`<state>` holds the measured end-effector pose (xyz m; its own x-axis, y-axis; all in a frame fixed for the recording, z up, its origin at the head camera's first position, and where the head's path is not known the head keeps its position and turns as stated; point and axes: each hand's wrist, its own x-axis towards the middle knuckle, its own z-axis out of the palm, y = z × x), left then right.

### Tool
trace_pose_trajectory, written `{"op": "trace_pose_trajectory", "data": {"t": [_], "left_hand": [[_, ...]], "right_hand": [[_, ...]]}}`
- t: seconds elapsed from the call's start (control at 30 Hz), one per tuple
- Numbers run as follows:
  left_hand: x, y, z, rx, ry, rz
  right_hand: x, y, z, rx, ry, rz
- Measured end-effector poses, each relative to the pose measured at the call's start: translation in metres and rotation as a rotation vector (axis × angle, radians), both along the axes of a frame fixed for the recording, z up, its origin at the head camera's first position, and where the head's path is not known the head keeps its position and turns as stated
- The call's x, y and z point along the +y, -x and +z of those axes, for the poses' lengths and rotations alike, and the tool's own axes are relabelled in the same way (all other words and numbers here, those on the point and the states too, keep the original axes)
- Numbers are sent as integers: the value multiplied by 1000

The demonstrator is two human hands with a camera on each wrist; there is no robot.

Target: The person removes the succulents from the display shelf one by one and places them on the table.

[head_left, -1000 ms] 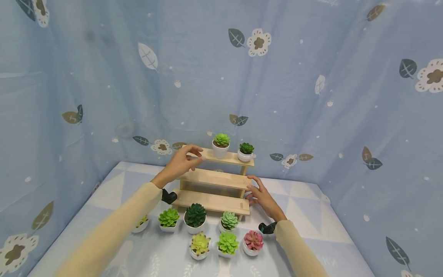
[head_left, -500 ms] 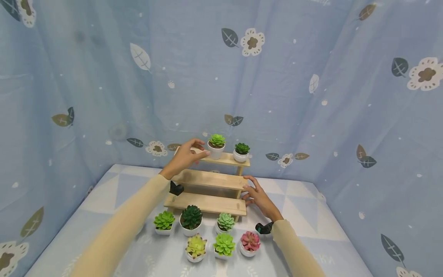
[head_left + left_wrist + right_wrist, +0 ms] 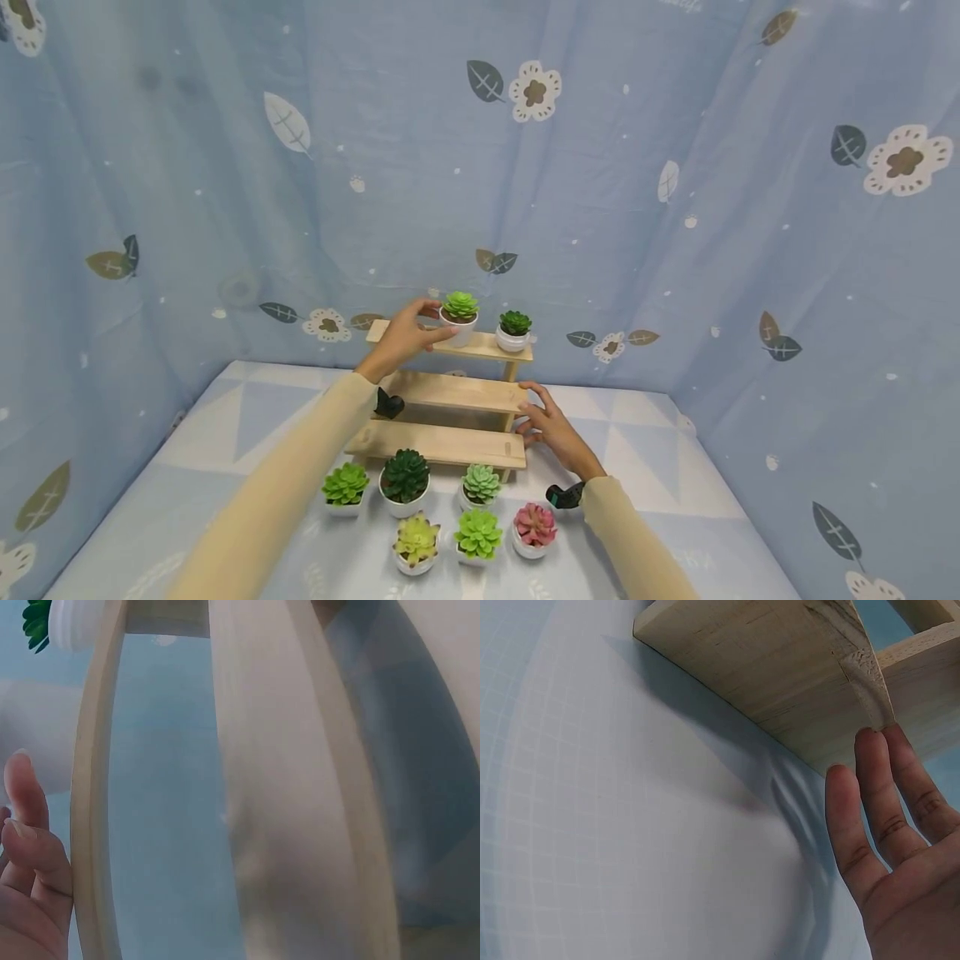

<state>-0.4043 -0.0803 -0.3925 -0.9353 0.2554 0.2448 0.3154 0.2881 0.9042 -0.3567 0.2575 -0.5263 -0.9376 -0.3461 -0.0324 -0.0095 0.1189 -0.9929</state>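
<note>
A three-step wooden plant stand point(image 3: 450, 388) stands at the back of the table. On its top board are a light green succulent in a white pot point(image 3: 463, 335) and a dark green succulent point(image 3: 514, 332). My left hand point(image 3: 408, 337) holds the light green succulent's pot, thumb in front and fingers at its left and rear. In the left wrist view the fingers point(image 3: 26, 791) overlap this blurred pot. My right hand point(image 3: 557, 429) is at the stand's right end. In the right wrist view its straight fingertips point(image 3: 870, 739) touch the wooden edge; the thumb is hidden.
Several potted succulents stand before the stand: bright green point(image 3: 345, 485), dark green point(image 3: 405, 479), pale green point(image 3: 480, 485), yellow-green with red tips point(image 3: 416, 542), another bright green point(image 3: 477, 535) and pink point(image 3: 535, 527). Blue patterned curtain point(image 3: 600, 167) closes the back and sides.
My left hand has moved right along the top board and its thumb and fingers have come around the light green succulent's pot. My right hand stays at the stand. The head view has shifted slightly.
</note>
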Motion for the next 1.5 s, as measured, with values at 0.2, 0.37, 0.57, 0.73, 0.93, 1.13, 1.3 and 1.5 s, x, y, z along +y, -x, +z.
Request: {"op": "trace_pose_trajectory", "data": {"t": [0.2, 0.37, 0.57, 0.73, 0.93, 1.13, 1.3, 1.5], "left_hand": [[5, 3, 1, -6, 27, -2], [7, 4, 2, -10, 38, 13], [9, 4, 2, -23, 46, 18], [10, 5, 1, -44, 22, 25], [12, 4, 0, -46, -2, 7], [12, 4, -1, -29, 20, 6], [8, 1, -2, -21, 4, 7], [4, -8, 2, 11, -8, -5]], "right_hand": [[-3, 1, 1, 4, -2, 0], [-5, 2, 0, 13, 0, -6], [-6, 1, 0, 25, 0, -3], [-6, 1, -2, 22, -1, 3], [-5, -2, -1, 31, -8, 1], [-3, -1, -1, 33, -15, -6], [-5, -1, 0, 30, -8, 4], [-4, 0, -1, 15, 5, -10]]}}
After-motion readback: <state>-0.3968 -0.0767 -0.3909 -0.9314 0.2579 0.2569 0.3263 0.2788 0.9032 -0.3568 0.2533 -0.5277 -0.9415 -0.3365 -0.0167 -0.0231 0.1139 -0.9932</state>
